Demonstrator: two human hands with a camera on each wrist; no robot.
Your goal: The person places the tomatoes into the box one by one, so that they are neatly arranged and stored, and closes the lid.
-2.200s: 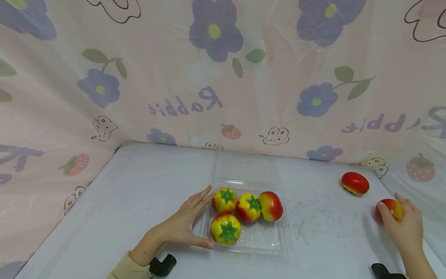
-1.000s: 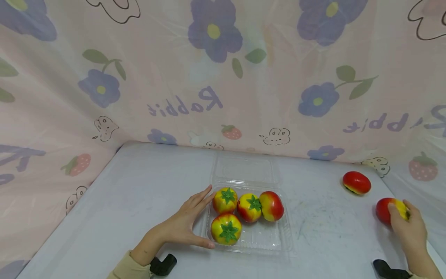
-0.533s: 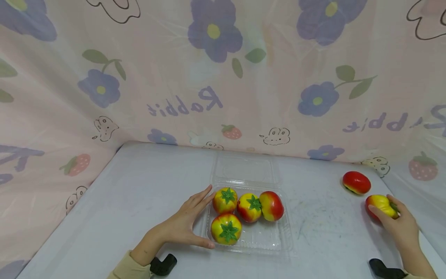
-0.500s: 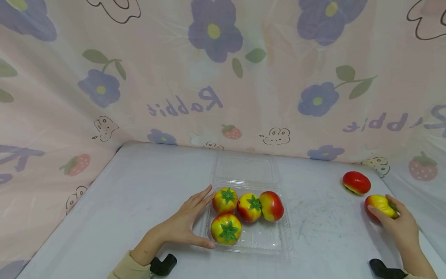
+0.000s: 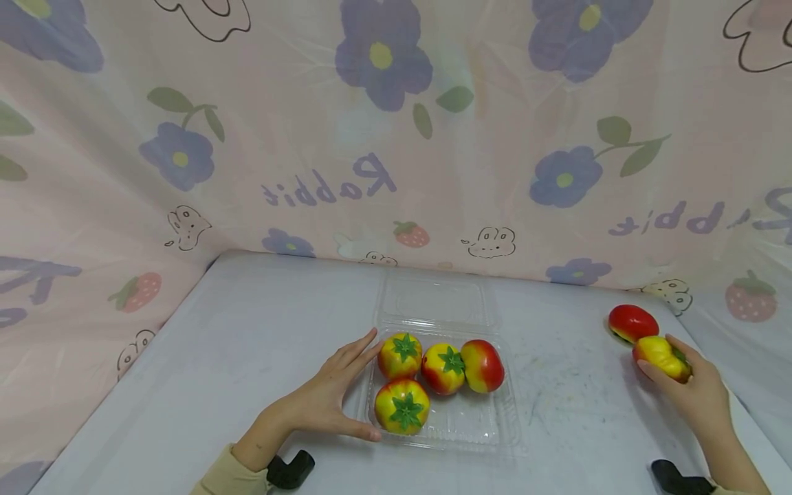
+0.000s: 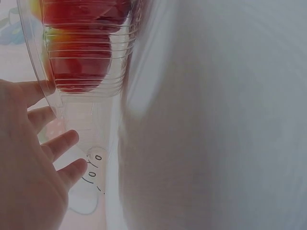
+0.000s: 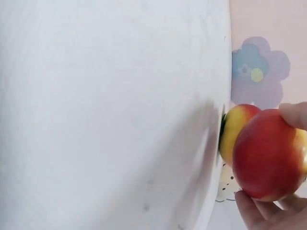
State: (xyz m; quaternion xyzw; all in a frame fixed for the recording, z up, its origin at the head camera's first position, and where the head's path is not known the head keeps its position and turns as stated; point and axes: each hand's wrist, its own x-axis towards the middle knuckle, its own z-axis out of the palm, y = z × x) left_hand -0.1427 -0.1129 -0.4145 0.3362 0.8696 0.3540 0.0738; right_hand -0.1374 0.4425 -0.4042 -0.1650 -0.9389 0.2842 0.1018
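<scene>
At the right of the head view my right hand (image 5: 699, 392) holds a red-and-yellow tomato (image 5: 661, 357) between thumb and fingers. Its green leafy top faces my palm, and a shadow falls on the table below it. In the right wrist view this tomato (image 7: 268, 155) partly covers another tomato (image 7: 234, 127) lying behind it. My left hand (image 5: 324, 399), fingers spread, rests along the left side of a clear plastic box (image 5: 458, 430). Inside the box sit several tomatoes (image 5: 401, 407), most with green star-shaped tops upward. The left wrist view shows my fingers (image 6: 62, 143) beside the box wall.
The box's clear lid (image 5: 436, 299) lies folded back behind it. One red tomato (image 5: 632, 323) lies on the white table (image 5: 278, 309) at the far right. A printed curtain (image 5: 433, 172) rises at the table's back edge.
My right hand, holding the tomato, has moved left and away from me, close to the tomato lying on the table. The held tomato has turned in the hand. My left hand stays still.
</scene>
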